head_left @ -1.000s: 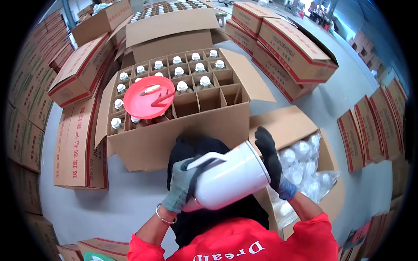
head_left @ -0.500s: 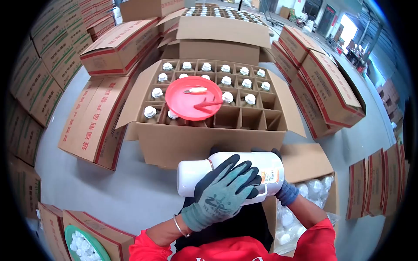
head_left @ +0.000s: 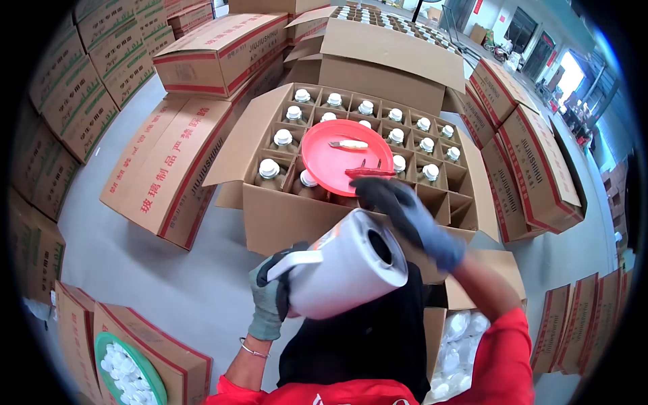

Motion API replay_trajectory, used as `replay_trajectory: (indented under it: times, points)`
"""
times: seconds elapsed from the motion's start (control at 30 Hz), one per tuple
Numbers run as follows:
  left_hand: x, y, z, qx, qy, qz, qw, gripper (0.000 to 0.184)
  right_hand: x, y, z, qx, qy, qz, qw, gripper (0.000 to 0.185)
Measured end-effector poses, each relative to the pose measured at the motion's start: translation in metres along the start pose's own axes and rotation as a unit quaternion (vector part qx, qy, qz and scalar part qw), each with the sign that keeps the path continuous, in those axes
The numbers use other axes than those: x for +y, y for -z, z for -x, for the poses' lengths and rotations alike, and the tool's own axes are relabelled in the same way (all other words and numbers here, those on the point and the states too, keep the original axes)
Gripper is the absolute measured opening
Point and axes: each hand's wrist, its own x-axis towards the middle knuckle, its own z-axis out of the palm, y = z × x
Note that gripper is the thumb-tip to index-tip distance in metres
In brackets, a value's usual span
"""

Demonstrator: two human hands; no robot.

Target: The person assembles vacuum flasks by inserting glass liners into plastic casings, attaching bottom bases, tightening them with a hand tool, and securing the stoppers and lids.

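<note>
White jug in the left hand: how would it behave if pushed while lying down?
The white jug is probably stiff: its body looks undented in the left hand. Its rounded side might roll, though the protruding handle would likely stop it. Smooth-looking sides could be slippery.

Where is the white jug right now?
In the head view, the white jug is just below centre, in the left hand, on the near side of the open bottle box.

"jiujiushihui" is printed on the upper-left carton (head_left: 219, 59), "玻璃制品" in red on the nearer left carton (head_left: 165, 165).
</note>
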Motion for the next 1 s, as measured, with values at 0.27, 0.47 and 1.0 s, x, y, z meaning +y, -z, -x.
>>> replay_trajectory:
  times: [0.27, 0.47, 1.0]
  points:
    - [-0.049, 0.034, 0.036, -0.086, -0.067, -0.195, 0.975, 0.029, 0.154, -0.018, -0.085, -0.189, -0.187, 0.469, 0.842, 0.030]
    - [-0.083, 0.025, 0.033, -0.146, -0.009, -0.071, 0.987, 0.034, 0.028, 0.027, -0.034, -0.071, -0.064, -0.063, 0.993, 0.027]
    - [-0.064, -0.007, 0.030, -0.210, 0.030, -0.063, 0.975, 0.022, -0.091, 0.055, 0.105, -0.204, 0.175, 0.207, 0.941, 0.047]
